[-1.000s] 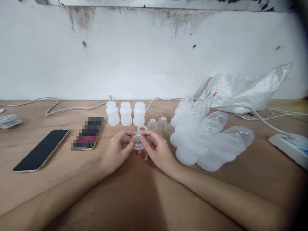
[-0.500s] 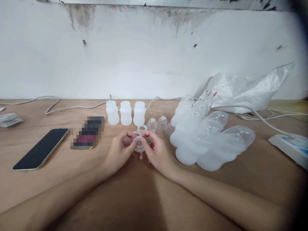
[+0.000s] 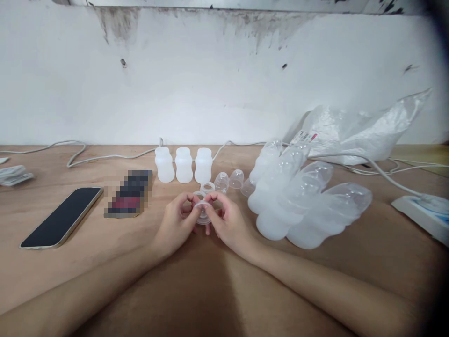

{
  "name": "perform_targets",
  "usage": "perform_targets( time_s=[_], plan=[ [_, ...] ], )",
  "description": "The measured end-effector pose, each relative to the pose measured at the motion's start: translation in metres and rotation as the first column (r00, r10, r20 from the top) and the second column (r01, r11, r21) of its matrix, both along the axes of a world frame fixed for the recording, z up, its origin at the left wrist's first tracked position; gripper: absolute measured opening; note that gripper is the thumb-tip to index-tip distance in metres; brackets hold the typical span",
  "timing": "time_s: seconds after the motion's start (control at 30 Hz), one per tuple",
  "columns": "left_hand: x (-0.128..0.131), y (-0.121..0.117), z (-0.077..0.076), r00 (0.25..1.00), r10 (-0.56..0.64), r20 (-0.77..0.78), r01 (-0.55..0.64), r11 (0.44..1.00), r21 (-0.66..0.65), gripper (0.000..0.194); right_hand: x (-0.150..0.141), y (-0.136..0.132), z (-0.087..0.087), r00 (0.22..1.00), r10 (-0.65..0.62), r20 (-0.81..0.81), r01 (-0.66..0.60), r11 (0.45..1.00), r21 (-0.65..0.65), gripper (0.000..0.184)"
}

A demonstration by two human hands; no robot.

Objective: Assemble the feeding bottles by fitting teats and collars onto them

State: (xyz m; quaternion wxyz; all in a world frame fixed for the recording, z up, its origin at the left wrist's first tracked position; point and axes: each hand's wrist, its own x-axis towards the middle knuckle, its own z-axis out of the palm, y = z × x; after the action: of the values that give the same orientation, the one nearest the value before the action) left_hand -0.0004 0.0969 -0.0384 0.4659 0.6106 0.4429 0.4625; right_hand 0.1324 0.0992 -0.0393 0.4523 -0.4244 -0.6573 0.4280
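Between my left hand (image 3: 178, 220) and my right hand (image 3: 226, 220) is a clear bottle nipple (image 3: 203, 216), round and wide-rimmed. Both thumbs and forefingers pinch its edge from either side. Just beyond my fingertips lie translucent collar rings (image 3: 207, 187), one partly hidden by my hands. Behind them, three white frosted baby bottles (image 3: 184, 166) stand upright in a row. Small clear dome caps (image 3: 236, 179) sit to the right of the rings. Farther right, several capped frosted bottles (image 3: 294, 201) lie heaped together.
Two phones lie at left, a dark-screened phone (image 3: 63, 217) and a pixelated one (image 3: 128, 194). A white cable (image 3: 73, 157) runs along the wall. At right are a plastic bag (image 3: 354, 133) and a white power strip (image 3: 421, 210). A small white stack (image 3: 16, 175) sits far left.
My fingers shift slightly on the nipple, its rim now tilted a little lower. The bottles, rings and caps stay in place.
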Motion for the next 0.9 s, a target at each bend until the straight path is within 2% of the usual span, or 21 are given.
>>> perform_targets(
  time_s=[0.1, 0.23, 0.33, 0.5, 0.73, 0.9],
  plan=[
    [-0.0005, -0.0004, -0.0013, 1.000, -0.007, -0.018, 0.007, 1.000, -0.008, 0.020, 0.0005, 0.0006, -0.0026, 1.000, 0.006, 0.007, -0.007, 0.999, 0.036, 0.012],
    [-0.0008, 0.0013, -0.0023, 1.000, -0.017, -0.024, 0.017, 1.000, -0.004, 0.019, 0.0006, -0.0003, -0.0003, 1.000, -0.001, 0.029, 0.002, 1.000, -0.021, 0.012],
    [-0.0003, 0.0026, -0.0017, 0.999, -0.008, 0.048, 0.008, 1.000, -0.013, 0.018, -0.0002, -0.0010, 0.0029, 1.000, 0.009, -0.016, -0.010, 0.997, -0.083, 0.016],
    [0.0000, 0.0013, 0.0013, 0.986, 0.006, 0.167, -0.006, 1.000, 0.003, 0.016, -0.0011, -0.0014, 0.0018, 0.995, -0.009, -0.102, 0.004, 0.998, -0.056, 0.021],
    [-0.0034, 0.0009, -0.0045, 0.990, 0.023, 0.139, -0.032, 0.998, 0.061, 0.022, -0.0004, -0.0006, -0.0011, 0.992, -0.032, -0.120, 0.026, 0.999, -0.045, 0.016],
    [-0.0044, 0.0023, -0.0071, 0.998, 0.037, 0.059, -0.044, 0.993, 0.113, 0.021, -0.0001, -0.0006, -0.0014, 0.994, -0.027, -0.111, 0.021, 0.998, -0.051, 0.014]
  ],
)
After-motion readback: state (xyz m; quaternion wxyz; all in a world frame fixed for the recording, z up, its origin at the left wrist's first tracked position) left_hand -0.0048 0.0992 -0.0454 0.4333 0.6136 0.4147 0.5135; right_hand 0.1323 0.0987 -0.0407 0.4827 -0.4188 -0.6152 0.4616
